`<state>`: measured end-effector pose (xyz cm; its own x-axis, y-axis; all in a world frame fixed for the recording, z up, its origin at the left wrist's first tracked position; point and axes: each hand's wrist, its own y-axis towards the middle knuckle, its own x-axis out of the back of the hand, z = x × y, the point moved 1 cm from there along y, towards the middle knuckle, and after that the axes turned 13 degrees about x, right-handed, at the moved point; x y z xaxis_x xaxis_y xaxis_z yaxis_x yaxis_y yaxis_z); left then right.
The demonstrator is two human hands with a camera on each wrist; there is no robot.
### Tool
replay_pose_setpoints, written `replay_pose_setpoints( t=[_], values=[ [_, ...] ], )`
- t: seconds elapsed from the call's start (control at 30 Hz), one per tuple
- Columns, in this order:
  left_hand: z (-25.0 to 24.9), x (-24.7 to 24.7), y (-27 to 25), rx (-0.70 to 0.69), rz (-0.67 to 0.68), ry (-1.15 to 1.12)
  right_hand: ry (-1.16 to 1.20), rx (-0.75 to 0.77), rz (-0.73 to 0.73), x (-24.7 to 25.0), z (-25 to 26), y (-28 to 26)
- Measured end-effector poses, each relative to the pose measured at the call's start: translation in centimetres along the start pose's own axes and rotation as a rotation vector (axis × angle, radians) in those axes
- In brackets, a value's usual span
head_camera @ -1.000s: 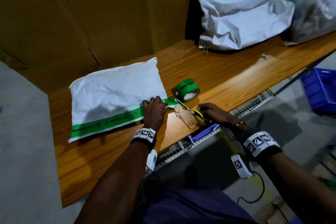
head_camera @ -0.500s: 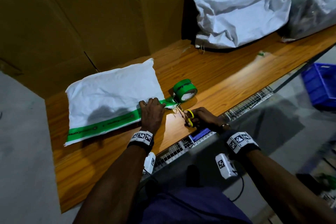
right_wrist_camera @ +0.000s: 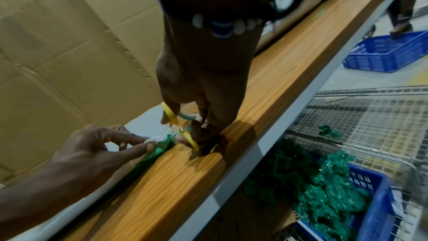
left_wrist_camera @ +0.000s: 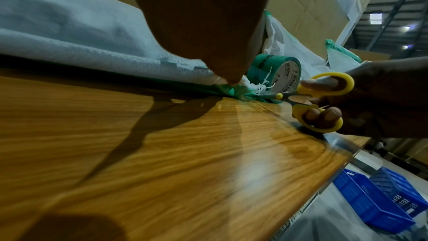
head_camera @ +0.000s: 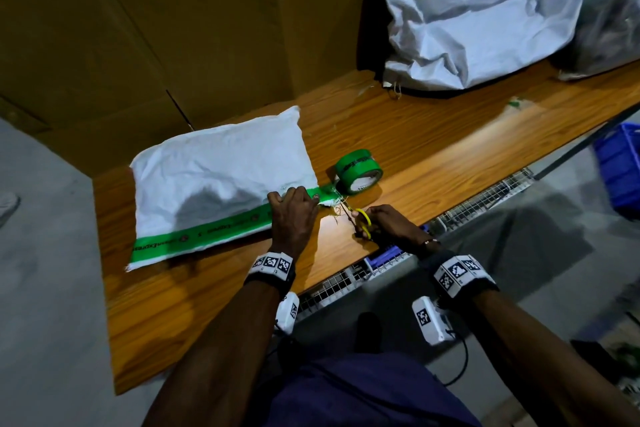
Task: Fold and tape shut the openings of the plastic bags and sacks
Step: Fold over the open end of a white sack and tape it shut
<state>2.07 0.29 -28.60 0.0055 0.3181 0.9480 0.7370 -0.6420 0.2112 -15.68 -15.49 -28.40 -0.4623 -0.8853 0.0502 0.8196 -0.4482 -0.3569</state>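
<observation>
Risk, cut line: your yellow-handled scissors (left_wrist_camera: 310,101) sit right at the frayed corner of the flat white woven sack (head_camera: 221,180); drift toward the sack and you would likely snip the weave or its loose white threads instead of the tape.
Risk, fingers: your left hand (head_camera: 292,215) pinches close beside the blades, so a hasty snip could nick a fingertip.
Risk, slack: let the green tape strip (head_camera: 201,230) sag between corner and roll and it may twist, stick to itself or cut ragged.
Risk, roll: the green roll of packing tape (head_camera: 358,172) stands on edge just beside the corner and could roll once freed.
Left hand: fingers curled, thumb and fingertips pinching the taped corner of the sack against the wooden table (head_camera: 433,146).
Right hand (head_camera: 391,227): thumb and fingers through the yellow loops, gripping the scissors. The blades look nearly together, though the tips are too small to tell.
Sack position: flat at the table's left end, folded opening toward you, green strip along that near edge.
Finished stock: crumpled white sack with green-taped top (head_camera: 478,21), leaning at the back right.
</observation>
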Motion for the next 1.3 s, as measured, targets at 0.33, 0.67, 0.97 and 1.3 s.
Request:
replay_pose_setpoints(
  t=[0.33, 0.67, 0.97, 1.3],
  values=[
    [-0.1, 0.1, -0.1, -0.012, -0.025, -0.048, 0.124, 0.027, -0.004, -0.4, -0.2, 0.2],
    [0.2, 0.3, 0.0, -0.063, -0.043, -0.075, 0.168, 0.007, 0.020, -0.3, 0.0, 0.1],
    [-0.2, 1.0, 0.4, -0.075, -0.069, -0.130, 0.171, 0.020, 0.015, -0.5, 0.0, 0.6],
    [0.1, 0.3, -0.4, -0.014, -0.060, -0.241, 0.105, 0.072, -0.079, -2.1, 0.4, 2.0]
  ],
)
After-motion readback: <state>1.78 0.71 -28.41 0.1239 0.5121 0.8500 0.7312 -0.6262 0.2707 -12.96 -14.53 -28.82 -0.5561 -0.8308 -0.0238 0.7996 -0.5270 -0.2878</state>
